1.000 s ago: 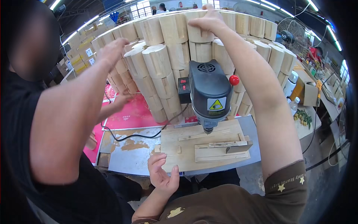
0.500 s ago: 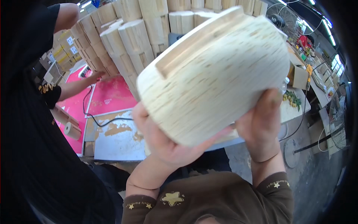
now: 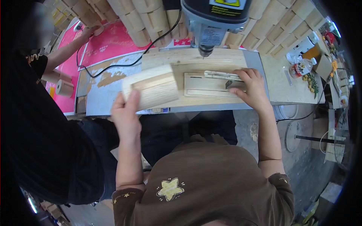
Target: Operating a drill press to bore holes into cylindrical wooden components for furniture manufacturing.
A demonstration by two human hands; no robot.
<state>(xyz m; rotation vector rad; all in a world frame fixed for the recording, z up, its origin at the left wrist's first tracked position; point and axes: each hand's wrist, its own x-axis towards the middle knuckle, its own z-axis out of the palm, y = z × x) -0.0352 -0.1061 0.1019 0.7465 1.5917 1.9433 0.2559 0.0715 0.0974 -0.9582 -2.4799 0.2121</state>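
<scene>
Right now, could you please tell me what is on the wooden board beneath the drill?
A wooden jig and a thin strip. The right hand partly covers the jig; the wooden block in the left hand hides the near left part of the board.

The left hand (image 3: 126,116) holds a wooden block (image 3: 155,90); the right hand (image 3: 255,89) touches a jig (image 3: 207,83).

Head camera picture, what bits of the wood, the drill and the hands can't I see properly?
All in the head view:
- Drill: its top is cut off by the upper edge.
- Drill tip: too small to make out its shape.
- Wooden block: its underside faces away, and it hides part of the left hand.
- Wooden jig: part of its right end is behind the right hand.
</scene>
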